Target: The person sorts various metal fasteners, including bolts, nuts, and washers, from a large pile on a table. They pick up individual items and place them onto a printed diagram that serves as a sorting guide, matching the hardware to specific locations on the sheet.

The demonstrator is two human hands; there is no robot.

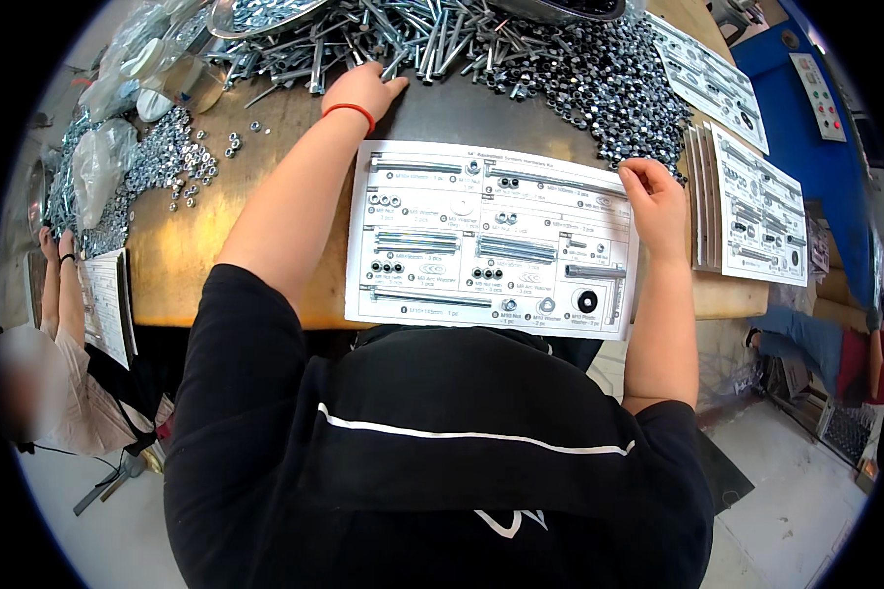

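A white card (417, 260) with rows of bolts, nuts and washers pictured on it lies in front of me at the table's near edge. My left hand (365, 86), a red band at its wrist, reaches beyond the card to a heap of long metal bolts (403, 39). Its thumb stands apart, while the bolts partly hide the other fingertips. At the card's upper right corner is my right hand (656, 201), fingers curled together. Whatever they may hold is hidden. Close by, a pile of dark nuts (609, 93) spreads over the table.
Silver nuts (162, 157) and clear plastic bags (108, 167) cover the left side. Upright stacked cards (756, 211) stand at right, before a blue machine (805, 128). Another person's hands (59, 245) are at the far left. Metal bowls sit along the back.
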